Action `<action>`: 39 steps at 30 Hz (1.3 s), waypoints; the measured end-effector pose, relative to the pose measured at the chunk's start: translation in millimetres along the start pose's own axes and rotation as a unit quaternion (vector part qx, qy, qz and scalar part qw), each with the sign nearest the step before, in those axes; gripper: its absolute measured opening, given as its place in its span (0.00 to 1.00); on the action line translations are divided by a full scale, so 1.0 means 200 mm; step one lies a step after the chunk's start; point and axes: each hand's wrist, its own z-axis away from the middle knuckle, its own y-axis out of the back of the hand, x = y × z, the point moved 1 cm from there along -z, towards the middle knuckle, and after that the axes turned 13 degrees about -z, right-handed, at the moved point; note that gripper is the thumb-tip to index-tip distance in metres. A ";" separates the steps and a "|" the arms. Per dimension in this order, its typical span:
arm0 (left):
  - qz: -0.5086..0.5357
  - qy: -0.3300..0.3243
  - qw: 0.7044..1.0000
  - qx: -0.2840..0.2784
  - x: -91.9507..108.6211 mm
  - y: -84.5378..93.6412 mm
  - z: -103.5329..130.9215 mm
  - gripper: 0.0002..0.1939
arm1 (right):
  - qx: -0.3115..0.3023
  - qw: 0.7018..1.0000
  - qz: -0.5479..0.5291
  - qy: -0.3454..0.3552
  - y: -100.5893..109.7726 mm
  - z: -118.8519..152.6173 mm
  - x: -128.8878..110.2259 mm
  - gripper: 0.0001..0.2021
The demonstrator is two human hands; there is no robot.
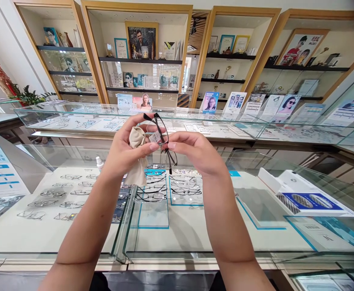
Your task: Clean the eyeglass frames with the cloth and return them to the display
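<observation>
Dark-framed glasses (166, 135) are held up on edge between both hands, above the glass display case. My left hand (134, 141) pinches them near the middle of the frame, and also has a beige cloth (137, 139) gathered in its fingers, its tail hanging below. A small white tag (155, 137) hangs beside the glasses. My right hand (195, 149) is closed, with thumb and forefinger together at the frame's right side. The glasses' temples point up and down.
Rows of glasses (151, 197) lie inside the near glass case (189, 254). A white spray bottle (99, 163) stands behind my left forearm. An open white box (310, 194) is at the right. A second glass counter (104, 111) and wall shelves lie beyond.
</observation>
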 end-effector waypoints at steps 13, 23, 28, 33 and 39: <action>0.045 0.054 0.997 -0.026 0.05 -0.03 -0.01 0.21 | -0.029 1.000 -0.005 -0.008 0.00 -0.01 0.01 0.09; 0.116 0.163 0.975 -0.094 0.02 0.02 -0.02 0.24 | 0.013 0.965 0.192 0.178 -0.03 0.06 -0.07 0.03; 0.147 0.232 0.949 -0.157 0.02 0.00 -0.01 0.22 | -0.041 0.904 0.323 0.276 -0.05 0.11 -0.10 0.11; 0.175 0.273 0.930 -0.174 0.01 -0.04 0.00 0.25 | -0.063 0.865 0.405 0.290 -0.07 0.12 -0.11 0.13; 0.135 0.285 0.916 -0.249 0.01 -0.07 -0.01 0.29 | -0.052 0.842 0.462 0.274 -0.07 0.14 -0.12 0.10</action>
